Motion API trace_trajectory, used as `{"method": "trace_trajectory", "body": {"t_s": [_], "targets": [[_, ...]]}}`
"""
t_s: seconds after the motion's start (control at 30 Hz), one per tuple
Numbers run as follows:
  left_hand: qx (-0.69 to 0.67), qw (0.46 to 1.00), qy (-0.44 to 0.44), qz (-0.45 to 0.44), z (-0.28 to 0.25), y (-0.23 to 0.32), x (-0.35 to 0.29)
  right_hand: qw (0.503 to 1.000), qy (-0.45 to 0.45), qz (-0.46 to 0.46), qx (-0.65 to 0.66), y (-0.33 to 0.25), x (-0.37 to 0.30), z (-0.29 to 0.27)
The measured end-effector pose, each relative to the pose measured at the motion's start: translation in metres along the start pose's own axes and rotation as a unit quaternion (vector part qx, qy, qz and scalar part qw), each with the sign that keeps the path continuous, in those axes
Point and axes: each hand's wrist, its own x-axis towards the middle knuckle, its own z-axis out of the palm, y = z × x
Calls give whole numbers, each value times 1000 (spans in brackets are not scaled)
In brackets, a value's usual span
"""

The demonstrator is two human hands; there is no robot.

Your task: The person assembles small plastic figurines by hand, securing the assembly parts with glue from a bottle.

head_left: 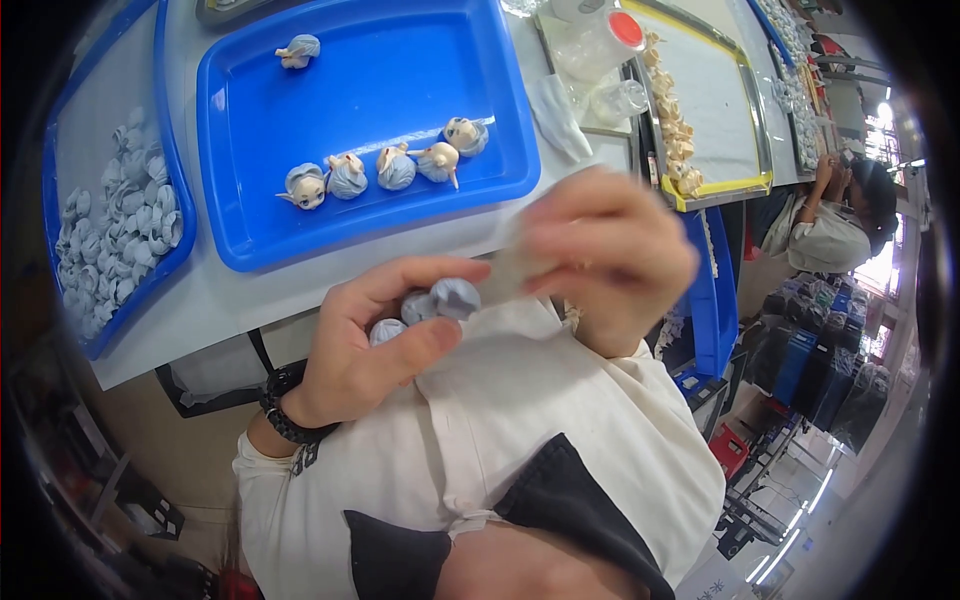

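Note:
My left hand is closed around several grey-blue moulded hair pieces, with thumb and fingers curled about them. Beside it, my right hand is smeared by motion; whether its bent fingers hold anything is not clear. Beyond the hands lies a blue tray. Along its near side several small doll heads with grey-blue hair lie in a row, some turned face down. One more doll head sits apart near the tray's far left corner.
At the left, a blue-rimmed tray holds a heap of grey-blue hair pieces. A clear bottle with a red lid stands right of the middle tray. Further right, beige parts line a yellow-edged tray. Another person sits at the far right.

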Motion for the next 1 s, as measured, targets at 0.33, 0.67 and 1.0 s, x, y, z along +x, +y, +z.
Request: {"method": "trace_trajectory", "body": {"t_s": [0.33, 0.67, 1.0], "targets": [[-62, 995, -72, -26, -9, -3, 3, 920, 280, 176, -210, 33, -16, -72], [-131, 987, -75, -47, -13, -4, 3, 933, 208, 175, -237, 48, -9, -77], [-153, 985, -73, 44, -12, -9, 7, 937, 125, 140, -294, 54, -1, -81]]}}
